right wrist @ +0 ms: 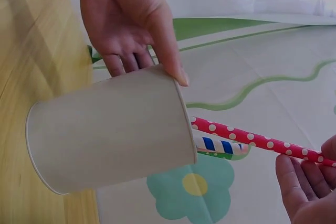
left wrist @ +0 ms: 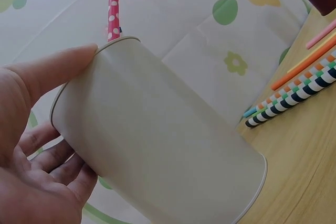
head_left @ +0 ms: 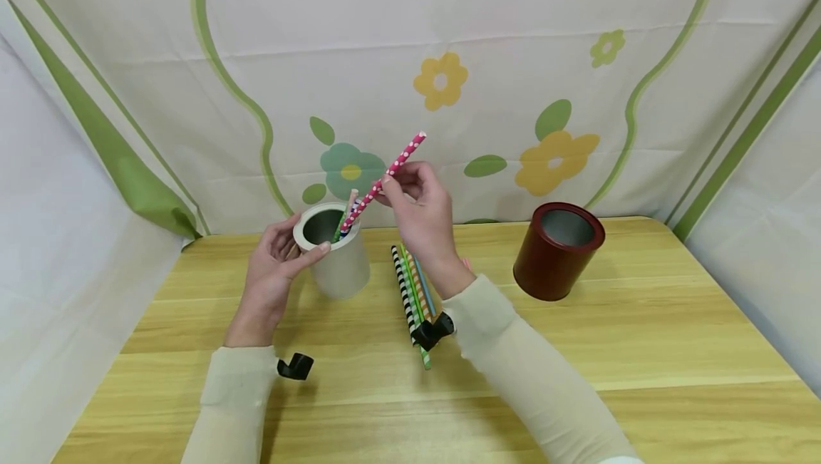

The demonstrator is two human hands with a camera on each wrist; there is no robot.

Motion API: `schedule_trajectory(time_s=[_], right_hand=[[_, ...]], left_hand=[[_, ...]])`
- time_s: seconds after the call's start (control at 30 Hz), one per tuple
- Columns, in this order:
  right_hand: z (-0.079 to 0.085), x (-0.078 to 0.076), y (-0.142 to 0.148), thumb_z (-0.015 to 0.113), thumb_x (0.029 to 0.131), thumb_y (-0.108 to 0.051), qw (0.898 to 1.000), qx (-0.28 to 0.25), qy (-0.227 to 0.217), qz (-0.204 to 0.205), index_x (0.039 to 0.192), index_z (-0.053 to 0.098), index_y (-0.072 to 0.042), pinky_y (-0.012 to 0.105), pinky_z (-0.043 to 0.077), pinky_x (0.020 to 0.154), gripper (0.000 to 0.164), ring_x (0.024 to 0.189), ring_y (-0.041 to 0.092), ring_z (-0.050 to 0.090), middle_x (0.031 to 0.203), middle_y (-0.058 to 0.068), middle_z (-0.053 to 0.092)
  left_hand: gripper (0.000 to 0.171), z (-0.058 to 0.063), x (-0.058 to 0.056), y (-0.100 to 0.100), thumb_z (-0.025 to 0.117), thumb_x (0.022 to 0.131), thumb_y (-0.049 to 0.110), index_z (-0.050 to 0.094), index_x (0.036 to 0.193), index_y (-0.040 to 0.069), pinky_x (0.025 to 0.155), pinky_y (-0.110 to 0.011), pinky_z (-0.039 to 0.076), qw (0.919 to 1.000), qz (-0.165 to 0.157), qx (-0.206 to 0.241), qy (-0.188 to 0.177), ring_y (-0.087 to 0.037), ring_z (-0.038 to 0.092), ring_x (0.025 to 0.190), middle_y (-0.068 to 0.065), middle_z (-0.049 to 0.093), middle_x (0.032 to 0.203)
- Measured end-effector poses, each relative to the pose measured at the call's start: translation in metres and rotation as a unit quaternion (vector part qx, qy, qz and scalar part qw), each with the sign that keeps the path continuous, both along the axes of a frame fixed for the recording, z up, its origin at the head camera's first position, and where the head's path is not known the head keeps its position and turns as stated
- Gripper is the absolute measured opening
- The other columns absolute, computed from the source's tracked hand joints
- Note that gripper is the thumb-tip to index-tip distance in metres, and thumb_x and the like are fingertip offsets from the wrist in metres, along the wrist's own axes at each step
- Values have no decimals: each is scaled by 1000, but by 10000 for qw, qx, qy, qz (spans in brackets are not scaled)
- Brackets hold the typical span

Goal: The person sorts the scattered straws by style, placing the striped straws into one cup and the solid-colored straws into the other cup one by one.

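Note:
My right hand pinches a pink paper straw with white dots between thumb and fingers. The straw slants down to the left, its lower end at the mouth of a white can. Around that can's rim, my left hand holds with the thumb on the near side and the other fingers at the left. Inside the can lean several other straws, among them a blue-and-white striped straw and a green dotted straw. Their lower ends are hidden by the can's wall.
On the wooden table, several straws lie side by side, including a black-and-white striped straw and an orange straw. A dark red can stands at the right. Behind the table hangs a flowered curtain.

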State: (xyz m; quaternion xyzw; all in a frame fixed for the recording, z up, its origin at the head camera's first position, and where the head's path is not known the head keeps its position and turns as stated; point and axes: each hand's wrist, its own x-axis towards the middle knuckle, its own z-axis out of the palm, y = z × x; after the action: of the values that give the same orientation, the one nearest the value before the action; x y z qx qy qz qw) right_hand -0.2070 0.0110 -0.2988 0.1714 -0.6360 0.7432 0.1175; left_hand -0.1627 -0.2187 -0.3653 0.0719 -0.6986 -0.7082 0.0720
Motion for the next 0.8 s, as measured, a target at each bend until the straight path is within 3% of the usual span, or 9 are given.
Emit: schedule_trajectory(time_s=[0.4,0.57,0.8], right_hand=[[-4,-2,-7,66,107,-10,9994,279,-182,98,122,62,0,31,68,91,18,104,23,72,115,15,68],[-11,-1,-11,69,105,-11,9983,530,-233,83,120,65,-2,36,69,91,19,102,24,72,115,14,70],[-22,-1,-19,74,101,-15,9937,1066,-338,-44,118,68,-6,28,66,93,19,101,20,72,112,9,74]], left_hand=[[80,1,-1,5,83,94,5,41,162,11,137,-37,29,10000,25,8,61,-21,38,159,-8,45,170],[80,1,-1,6,83,94,5,41,162,10,136,-37,30,10000,30,-56,75,-21,39,158,-8,45,170],[80,2,0,5,84,93,4,43,161,9,136,-37,31,9998,80,-111,119,-22,40,158,-8,46,170]])
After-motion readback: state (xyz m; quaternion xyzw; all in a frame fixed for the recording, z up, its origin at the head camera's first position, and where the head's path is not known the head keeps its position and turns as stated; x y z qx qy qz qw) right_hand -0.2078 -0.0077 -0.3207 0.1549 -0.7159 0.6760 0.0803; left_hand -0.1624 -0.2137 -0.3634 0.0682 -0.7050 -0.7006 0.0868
